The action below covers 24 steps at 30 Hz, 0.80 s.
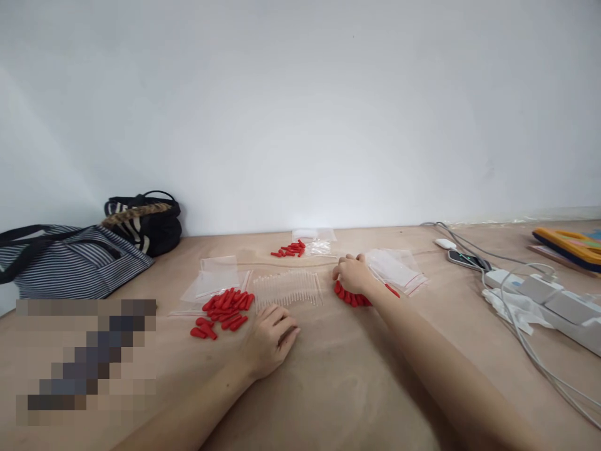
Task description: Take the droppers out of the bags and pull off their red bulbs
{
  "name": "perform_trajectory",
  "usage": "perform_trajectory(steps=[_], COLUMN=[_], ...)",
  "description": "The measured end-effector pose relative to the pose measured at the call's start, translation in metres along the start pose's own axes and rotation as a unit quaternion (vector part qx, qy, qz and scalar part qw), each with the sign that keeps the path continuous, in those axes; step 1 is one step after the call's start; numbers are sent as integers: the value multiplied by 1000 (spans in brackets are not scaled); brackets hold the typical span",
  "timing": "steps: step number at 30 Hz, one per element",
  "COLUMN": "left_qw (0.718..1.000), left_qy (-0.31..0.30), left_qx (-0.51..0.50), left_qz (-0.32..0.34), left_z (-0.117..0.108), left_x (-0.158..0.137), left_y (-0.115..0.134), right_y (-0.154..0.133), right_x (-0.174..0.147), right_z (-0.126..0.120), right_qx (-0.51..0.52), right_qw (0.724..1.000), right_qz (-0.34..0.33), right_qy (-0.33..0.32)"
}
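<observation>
My left hand [272, 338] rests on the table with its fingers loosely bent and slightly apart, and no object shows in it. Just beyond its fingertips, thin clear tubes [287, 288] lie side by side in a row. To its left is a pile of red bulb-shaped pieces [228, 307]. My right hand [353, 274] reaches over a second group of red bulb-shaped pieces [354, 299], laid close together. Its fingers are curled downward, and what they hold, if anything, is hidden. One thin red piece [392, 290] lies right of that wrist.
Clear zip bags lie at the left [216, 275] and right [394, 269]. At the back are more red pieces [291, 249] and a small bag [319, 241]. A striped bag [79, 260] and black bag [162, 225] stand left. Cables and a power strip [544, 294] occupy the right.
</observation>
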<state>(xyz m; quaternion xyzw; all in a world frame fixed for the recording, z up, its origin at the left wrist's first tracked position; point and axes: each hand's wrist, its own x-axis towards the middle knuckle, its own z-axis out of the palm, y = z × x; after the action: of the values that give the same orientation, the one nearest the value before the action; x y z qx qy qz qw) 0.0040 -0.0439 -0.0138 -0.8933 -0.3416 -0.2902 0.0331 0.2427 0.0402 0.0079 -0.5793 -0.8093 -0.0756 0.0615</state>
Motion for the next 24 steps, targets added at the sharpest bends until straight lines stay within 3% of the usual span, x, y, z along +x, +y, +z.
perform_trajectory(steps=[8,15,18,24], left_qw=[1000,1000,1000,1000], left_qy=[-7,-17,-18,-6], left_qx=[-14,-20,-21,-23], left_qz=[0,-8,-11,-11], left_z=[1,-1,0,1], left_x=[-1,0,0,0], left_y=[0,1,1,-1], right_y=[3,2,-5,-33], right_x=[13,4,-11,-61], right_z=[-4,-7,-8,8], right_qx=[-79,-98,-87,-45], right_qw=[983,972,967,922], right_qz=[-165,-209,-222,-315], right_qy=[-14,29,88,219])
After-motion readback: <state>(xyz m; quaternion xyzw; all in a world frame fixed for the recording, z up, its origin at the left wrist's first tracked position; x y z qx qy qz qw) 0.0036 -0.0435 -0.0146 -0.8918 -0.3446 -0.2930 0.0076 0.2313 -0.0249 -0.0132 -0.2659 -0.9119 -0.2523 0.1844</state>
